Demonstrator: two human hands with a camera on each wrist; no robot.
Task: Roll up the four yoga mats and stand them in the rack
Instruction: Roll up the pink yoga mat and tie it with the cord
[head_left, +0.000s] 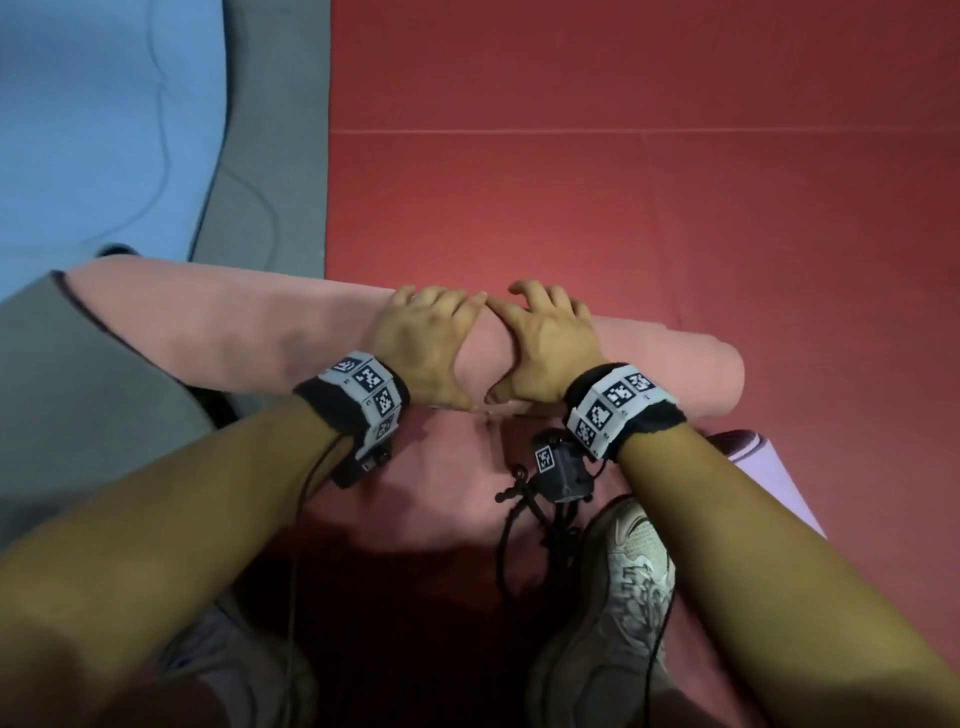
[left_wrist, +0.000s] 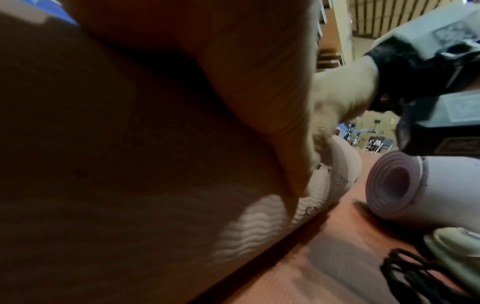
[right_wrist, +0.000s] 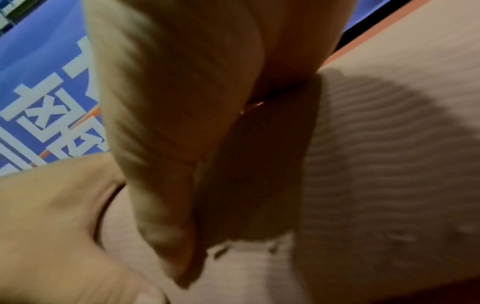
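pink mat (head_left: 249, 332), rolled into a thick cylinder, lying crosswise on the red floor (head_left: 675, 208), its left end reaching over a grey mat (head_left: 78, 374) and its right end out on the red. left hand (head_left: 421, 343) and right hand (head_left: 550, 338) set side by side on the middle of the roll, index fingertips nearly touching at the top, thumbs almost meeting low on the near side. fingers (head_left: 441, 299) of both hands curled over the far curve of the roll, gripping it (how tightly, cannot tell). ribbed wave texture of the pink mat plain in both wrist views, with the right thumb (right_wrist: 166, 185) pressed flat against it. second rolled mat (left_wrist: 397, 185), pale lilac, lying just beside the right forearm on the red floor, spiral end showing in the left wrist view. blue mat (head_left: 93, 130) spread flat at the upper left, overlapping the grey one. white sneaker (head_left: 623, 582) planted on the floor under the right forearm, black cables (head_left: 524, 519) dangling from the wrist cameras.
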